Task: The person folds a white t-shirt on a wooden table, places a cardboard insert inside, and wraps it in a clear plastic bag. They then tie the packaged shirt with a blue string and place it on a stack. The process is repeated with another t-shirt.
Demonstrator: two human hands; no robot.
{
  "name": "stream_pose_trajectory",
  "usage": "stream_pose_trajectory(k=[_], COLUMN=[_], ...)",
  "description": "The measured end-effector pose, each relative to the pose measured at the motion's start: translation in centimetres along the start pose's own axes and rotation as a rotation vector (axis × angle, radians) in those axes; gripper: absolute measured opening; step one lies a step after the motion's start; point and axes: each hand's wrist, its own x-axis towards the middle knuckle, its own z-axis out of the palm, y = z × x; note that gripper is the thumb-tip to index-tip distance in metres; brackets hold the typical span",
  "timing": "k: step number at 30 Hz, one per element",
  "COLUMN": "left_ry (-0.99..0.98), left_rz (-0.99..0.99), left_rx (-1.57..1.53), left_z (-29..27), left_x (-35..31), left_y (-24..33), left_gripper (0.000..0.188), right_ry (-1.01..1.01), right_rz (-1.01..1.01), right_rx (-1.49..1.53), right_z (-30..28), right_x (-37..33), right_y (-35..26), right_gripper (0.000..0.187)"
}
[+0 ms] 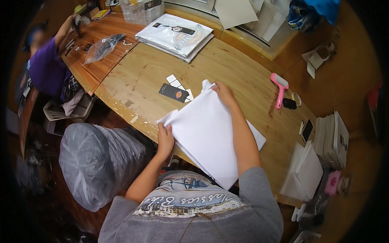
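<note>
Brown worktop (251, 77) fills the middle. The left hand (165, 142) has its fingers pinching the left corner of a white cloth (206, 127), mid-frame; the right hand (225, 96) pinches its top. Nearby lies a black tag (167, 91); farther right, a pink roller (280, 94).

Plain white cloth (204, 125); black hang tag (169, 91); pink-and-white lint roller (280, 91); tan table (239, 73), smeared brown; grey plastic bag (91, 162).
</note>
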Motion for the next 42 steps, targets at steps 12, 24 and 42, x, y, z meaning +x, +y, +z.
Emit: stream_pose_trajectory(k=[12,24,42], left_ry=[-0.522,-0.265,-0.185], left_rz=[0.143,0.412,0.293], left_rx=[0.248,0.691,0.566], left_z=[6.0,5.5,7.6], left_x=[13.7,11.2,14.0], left_y=[3.0,5.1,3.3], left_gripper=[0.027,0.024,0.038], right_ry=[0.230,0.474,0.380], right_rz=[0.435,0.519,0.543], right_rx=[0.639,-0.098,-0.225], right_z=[-2.0,-1.1,-1.4], right_x=[-7.6,-8.5,-6.1], right_y=[8.9,2.6,8.1], right_gripper=[0.020,0.022,0.048])
